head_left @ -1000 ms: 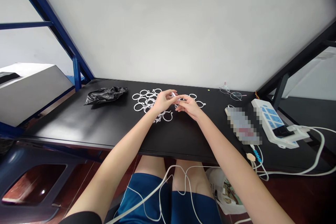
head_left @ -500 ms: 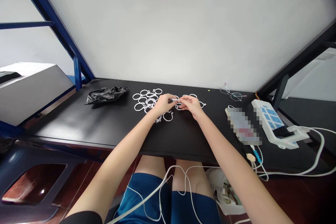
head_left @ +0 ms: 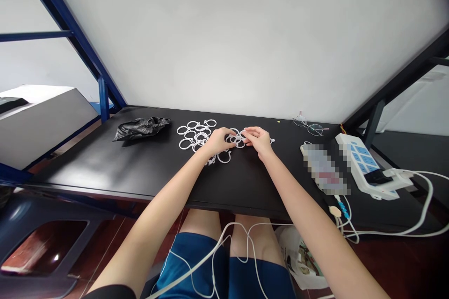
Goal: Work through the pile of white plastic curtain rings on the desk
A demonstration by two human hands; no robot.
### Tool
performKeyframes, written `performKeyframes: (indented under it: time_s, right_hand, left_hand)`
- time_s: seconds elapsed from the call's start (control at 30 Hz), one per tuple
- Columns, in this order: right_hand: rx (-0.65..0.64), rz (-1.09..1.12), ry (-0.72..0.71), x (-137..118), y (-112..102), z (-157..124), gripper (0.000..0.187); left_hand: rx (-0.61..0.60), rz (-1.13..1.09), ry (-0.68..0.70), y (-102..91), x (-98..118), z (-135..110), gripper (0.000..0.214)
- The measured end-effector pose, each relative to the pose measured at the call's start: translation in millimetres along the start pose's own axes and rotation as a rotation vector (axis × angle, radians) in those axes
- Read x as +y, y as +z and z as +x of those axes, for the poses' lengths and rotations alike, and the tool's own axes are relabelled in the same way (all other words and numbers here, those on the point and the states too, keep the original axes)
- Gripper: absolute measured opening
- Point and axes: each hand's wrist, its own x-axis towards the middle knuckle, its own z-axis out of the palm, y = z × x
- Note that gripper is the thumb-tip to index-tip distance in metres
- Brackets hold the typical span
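Head view: pinching white rings [head_left: 235, 138] between left hand [head_left: 217, 142] and right hand [head_left: 260, 140], fingers narrow, on the table [head_left: 147, 168] beside the pile [head_left: 195, 134]. Seem light, thin, springy; better gripping at the rim.

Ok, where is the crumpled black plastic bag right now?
In the head view, the crumpled black plastic bag lies on the black tabletop at the person's left, just left of the pile of white plastic rings.
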Motion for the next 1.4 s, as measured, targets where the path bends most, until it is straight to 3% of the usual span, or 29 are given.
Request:
performKeyframes:
  time_s: [0.17, 0.33, 0.5, 0.57, 0.73, 0.87, 1.07, 1.2, 1.4]
  right_hand:
    - [0.000, 0.013, 0.003, 3, -1, 2, 0.029]
    - [0.011, 0.009, 0.000, 3, -2, 3, 0.027]
    - [0.016, -0.005, -0.006, 2, -2, 2, 0.026]
    - [0.012, 0.001, -0.005, 1, -1, 2, 0.025]
    - [0.008, 0.005, -0.003, 1, -1, 2, 0.024]
    - [0.007, 0.001, -0.008, 2, -1, 2, 0.027]
    - [-0.072, 0.062, 0.029, -4, 0, -1, 0.023]
    - [-0.149, 0.087, 0.063, -7, 2, -3, 0.025]
    - [-0.215, 0.077, 0.046, -10, 5, -6, 0.034]
  left_hand:
    - [0.023, -0.032, -0.001, -9.2, -4, 3, 0.036]
    - [0.016, -0.009, 0.010, -30.4, 12, -1, 0.021]
    - [-0.326, -0.060, 0.073, -37.3, 16, -7, 0.023]
    - [-0.386, -0.019, 0.045, -33.7, 10, -7, 0.027]
    - [-0.383, 0.006, 0.035, -24.3, -1, -4, 0.026]
    - [-0.350, -0.046, 0.040, -24.4, 3, -5, 0.023]
    - [-0.133, -0.274, 0.027, -24.3, 15, -2, 0.019]
    - [-0.015, -0.493, -0.098, -21.7, 17, 1, 0.023]
    - [-0.064, -0.623, -0.174, -17.2, 19, 0, 0.032]
